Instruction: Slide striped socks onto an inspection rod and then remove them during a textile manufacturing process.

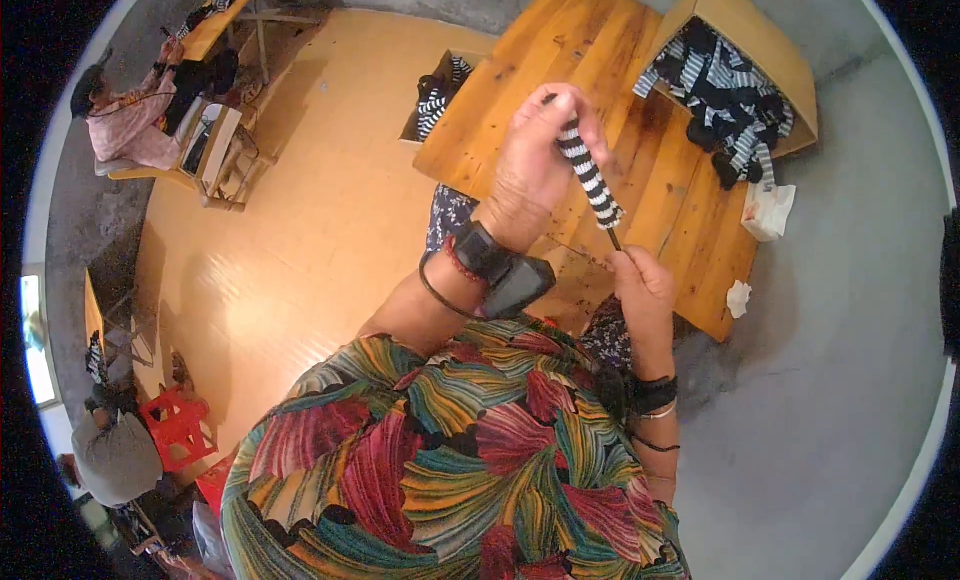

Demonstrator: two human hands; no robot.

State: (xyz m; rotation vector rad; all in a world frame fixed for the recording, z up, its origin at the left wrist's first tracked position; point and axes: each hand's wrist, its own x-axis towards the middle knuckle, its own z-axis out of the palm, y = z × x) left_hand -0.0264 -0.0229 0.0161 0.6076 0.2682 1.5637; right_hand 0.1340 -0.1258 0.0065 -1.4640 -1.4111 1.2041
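My left hand [540, 160] is raised over the wooden table [560, 70] and closed around the upper end of a black-and-white striped sock [590, 175]. The sock hangs down and to the right from that fist. My right hand [640, 280] pinches the sock's dark lower tip near the table's near edge. Both wrists carry dark bands, and a black device is strapped to the left one.
A wooden box [760, 40] full of striped and black socks stands at the table's far right. A smaller box of socks [435, 95] sits left of the table. White scraps [768, 210] lie on the grey floor. Other people sit at the far left, by a red stool [180, 425].
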